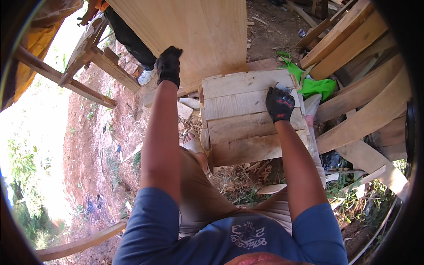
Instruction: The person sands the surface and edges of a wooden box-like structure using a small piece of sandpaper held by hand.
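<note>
My left hand [168, 67], in a black glove, is closed at the left edge of a large pale wooden panel [212, 35]. Its fingers appear hooked on that edge, their tips partly hidden. The panel stands beyond a low wooden box-like bench [243, 126] made of several rough planks. Over the right end of the bench top, my right hand [280, 105], also black-gloved, is closed on a small greyish flat piece [282, 88]. The glove covers most of that piece, so its kind cannot be made out.
Bright green cloth [316, 84] lies right of the bench, by leaning planks [342, 39] and curved boards [366, 119]. At the far left stands a wooden trestle [95, 57]; beside it another person's dark-trousered leg [132, 37] shows. Wood scraps and shavings [256, 174] litter the ground.
</note>
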Motion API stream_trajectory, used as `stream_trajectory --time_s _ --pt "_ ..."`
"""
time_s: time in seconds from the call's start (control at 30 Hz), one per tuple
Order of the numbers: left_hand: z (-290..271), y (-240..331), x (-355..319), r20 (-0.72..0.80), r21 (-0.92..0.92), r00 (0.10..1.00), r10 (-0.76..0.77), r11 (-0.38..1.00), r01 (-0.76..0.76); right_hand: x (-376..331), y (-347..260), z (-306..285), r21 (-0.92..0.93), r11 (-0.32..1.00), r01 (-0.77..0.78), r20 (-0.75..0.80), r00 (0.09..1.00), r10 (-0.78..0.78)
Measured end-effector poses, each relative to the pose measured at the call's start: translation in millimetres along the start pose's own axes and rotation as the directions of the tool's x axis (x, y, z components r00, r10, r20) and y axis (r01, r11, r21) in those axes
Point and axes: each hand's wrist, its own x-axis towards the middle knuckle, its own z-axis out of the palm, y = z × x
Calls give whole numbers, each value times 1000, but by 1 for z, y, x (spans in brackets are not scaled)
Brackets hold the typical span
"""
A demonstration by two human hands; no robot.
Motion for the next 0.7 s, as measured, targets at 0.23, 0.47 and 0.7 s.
stream_trajectory --time_s 0.23,0.47,0.7 --pt "10 72 -233 828 236 538 161 769 -594 1 0 0 -19 1000 5 50 999 -4" --pt "74 76 -322 895 -10 295 333 678 -735 -5 3 12 -88 996 20 103 995 -11" --pt "108 61 -325 874 132 439 209 768 -627 17 2 -8 -31 992 120 257 960 -108"
